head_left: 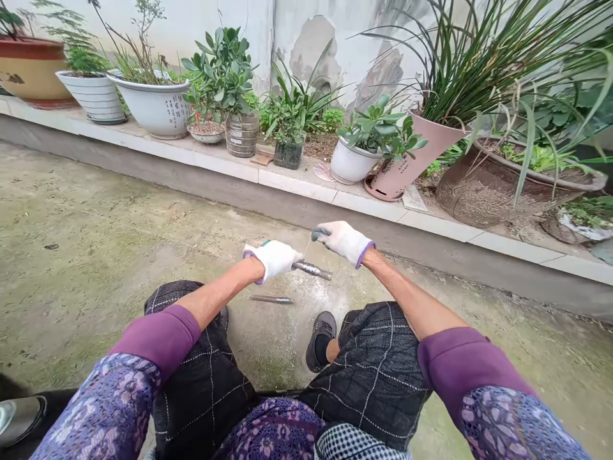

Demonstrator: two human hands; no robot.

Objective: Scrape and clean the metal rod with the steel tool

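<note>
My left hand [271, 260], in a white work glove with a purple cuff, is closed around one end of a short metal rod [312, 270]. The rod's other end sticks out to the right. My right hand [342, 243], gloved the same way with dark-coated fingertips, is up and to the right of the rod. A thin wire [306, 248] seems to run down from its pinched fingers towards the rod. A second metal rod [271, 299] lies on the wet concrete ground below my hands.
My quilted black knees [378, 377] flank a dark shoe [322, 338] under my hands. Ahead, a concrete ledge [297, 185] holds several potted plants [378, 144] against a peeling wall [316, 51]. A shiny grey shoe [19, 418] shows at the lower left.
</note>
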